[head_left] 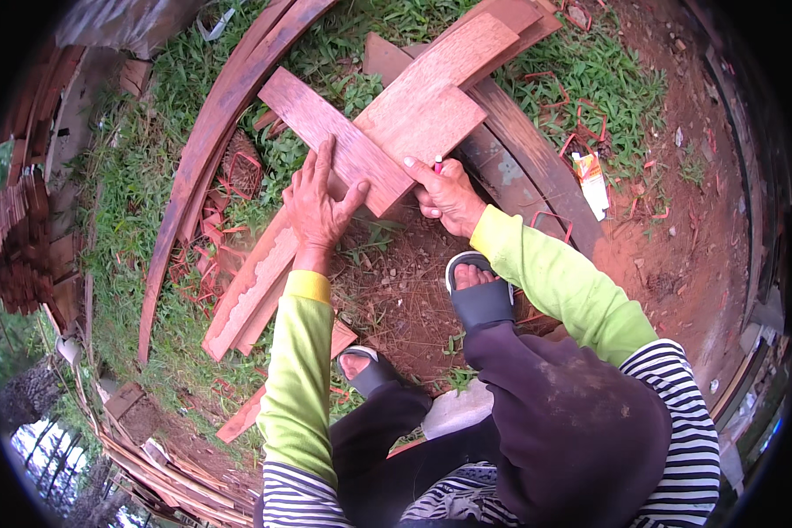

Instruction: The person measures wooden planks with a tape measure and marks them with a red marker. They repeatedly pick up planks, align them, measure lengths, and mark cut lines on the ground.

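Observation:
Fingers stretched and thumb spread, my left hand (319, 204) presses on a short reddish-brown wooden board (330, 132). This board lies slanting across a longer, paler plank (444, 75). Under and beside its right edge is another short pale board (431, 123). My right hand (451, 198) is closed around a thin pen (438, 165) with a pinkish-red end, mostly hidden by the fingers. The thumb of that hand touches the wood near the lower right corner of the reddish board.
Long curved-looking dark planks (207, 132) lie on the grass at left. A weathered beam (537, 158) runs under the boards at right. Orange strapping scraps (211, 231) and a white-and-yellow packet (591, 187) litter the ground. My sandalled feet (475, 277) stand close by.

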The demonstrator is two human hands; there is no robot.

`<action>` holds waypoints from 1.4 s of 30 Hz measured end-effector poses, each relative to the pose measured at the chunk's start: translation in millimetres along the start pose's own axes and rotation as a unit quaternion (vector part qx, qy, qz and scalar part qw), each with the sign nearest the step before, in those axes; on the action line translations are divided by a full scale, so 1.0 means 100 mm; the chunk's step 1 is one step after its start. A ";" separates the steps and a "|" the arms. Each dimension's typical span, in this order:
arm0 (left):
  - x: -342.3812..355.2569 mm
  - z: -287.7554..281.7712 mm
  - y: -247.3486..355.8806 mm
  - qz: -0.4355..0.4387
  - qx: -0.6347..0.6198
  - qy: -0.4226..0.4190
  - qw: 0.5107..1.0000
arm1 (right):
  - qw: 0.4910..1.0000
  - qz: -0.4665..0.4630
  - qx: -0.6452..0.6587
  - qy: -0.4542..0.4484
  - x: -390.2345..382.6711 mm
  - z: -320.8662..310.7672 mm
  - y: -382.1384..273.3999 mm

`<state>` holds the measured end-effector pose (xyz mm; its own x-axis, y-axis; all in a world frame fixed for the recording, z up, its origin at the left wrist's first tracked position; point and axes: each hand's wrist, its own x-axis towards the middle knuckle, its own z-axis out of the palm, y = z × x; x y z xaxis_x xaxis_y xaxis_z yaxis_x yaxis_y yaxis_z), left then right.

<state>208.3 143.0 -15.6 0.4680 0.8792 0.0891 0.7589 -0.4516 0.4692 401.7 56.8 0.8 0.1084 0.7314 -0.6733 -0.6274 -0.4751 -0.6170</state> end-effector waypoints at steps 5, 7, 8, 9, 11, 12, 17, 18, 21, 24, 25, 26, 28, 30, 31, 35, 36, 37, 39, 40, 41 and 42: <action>0.00 -0.01 -0.01 -0.020 -0.007 -0.010 1.000 | 0.999 0.009 0.040 -0.017 -0.01 -0.07 -0.01; 0.01 -0.01 -0.01 -0.016 0.006 -0.011 1.000 | 0.999 0.009 0.051 -0.008 -0.01 -0.09 0.01; 0.01 -0.02 -0.01 -0.015 0.012 -0.012 1.000 | 0.998 0.010 0.056 -0.003 -0.03 -0.11 0.03; 0.02 -0.02 -0.01 -0.020 0.010 -0.018 1.000 | 0.998 0.011 0.061 0.002 -0.05 -0.12 0.04; 0.03 -0.02 0.00 -0.029 0.005 -0.029 0.999 | 0.996 0.031 0.089 0.013 -0.11 -0.08 0.12; 0.03 -0.03 0.00 -0.039 0.000 -0.038 0.999 | 0.994 0.041 0.102 0.017 -0.12 -0.07 0.15; 0.03 0.00 -0.03 -0.031 0.000 -0.026 0.999 | 0.992 -0.002 0.126 0.004 0.05 -0.08 0.12; 0.03 0.00 -0.01 -0.030 0.002 -0.026 0.999 | 0.992 0.006 0.128 -0.003 0.07 -0.11 0.11; 0.03 -0.01 0.02 -0.027 0.007 -0.025 0.999 | 0.992 0.021 0.124 0.001 0.09 -0.15 0.11; 0.04 -0.01 0.03 -0.026 0.013 -0.025 0.999 | 0.995 0.016 0.100 0.005 0.09 -0.16 0.12; 0.03 -0.01 0.03 -0.030 0.016 -0.028 0.999 | 0.995 0.018 0.093 -0.002 0.09 -0.17 0.11; 0.03 -0.01 0.04 -0.034 0.020 -0.031 0.999 | 0.996 0.020 0.087 -0.009 0.09 -0.18 0.11; 0.03 -0.02 0.04 -0.033 0.013 -0.030 0.999 | 0.996 0.016 0.085 -0.005 0.09 -0.16 0.10; 0.04 -0.01 0.05 -0.031 0.017 -0.028 0.999 | 0.996 0.019 0.085 0.003 0.09 -0.14 0.10; 0.04 -0.01 0.05 -0.029 0.025 -0.027 0.999 | 0.996 0.023 0.087 0.009 0.09 -0.14 0.11; 0.03 0.01 0.04 -0.023 0.029 -0.021 0.999 | 0.995 0.024 0.094 0.027 0.11 -0.12 0.17; 0.03 0.01 0.04 -0.023 0.027 -0.021 0.999 | 0.995 0.025 0.093 0.030 0.11 -0.11 0.17; 0.03 0.01 0.03 -0.023 0.025 -0.021 0.999 | 0.995 0.025 0.092 0.032 0.10 -0.10 0.17; 0.03 0.01 0.03 -0.025 0.024 -0.024 0.999 | 0.995 0.024 0.092 0.032 0.09 -0.10 0.16; 0.03 0.01 0.03 -0.027 0.024 -0.026 0.999 | 0.995 0.023 0.093 0.029 0.08 -0.10 0.16; 0.03 0.02 0.03 -0.029 0.024 -0.029 0.999 | 0.995 0.021 0.093 0.026 0.08 -0.10 0.15; 0.03 0.01 0.02 -0.026 0.022 -0.026 0.999 | 0.995 0.020 0.093 0.026 0.08 -0.10 0.16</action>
<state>212.1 144.8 -15.6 0.4495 0.8931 0.0194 0.8013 -0.4127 0.4332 400.3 50.6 -18.3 0.1165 0.6852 -0.7190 -0.7638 -0.4009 -0.5058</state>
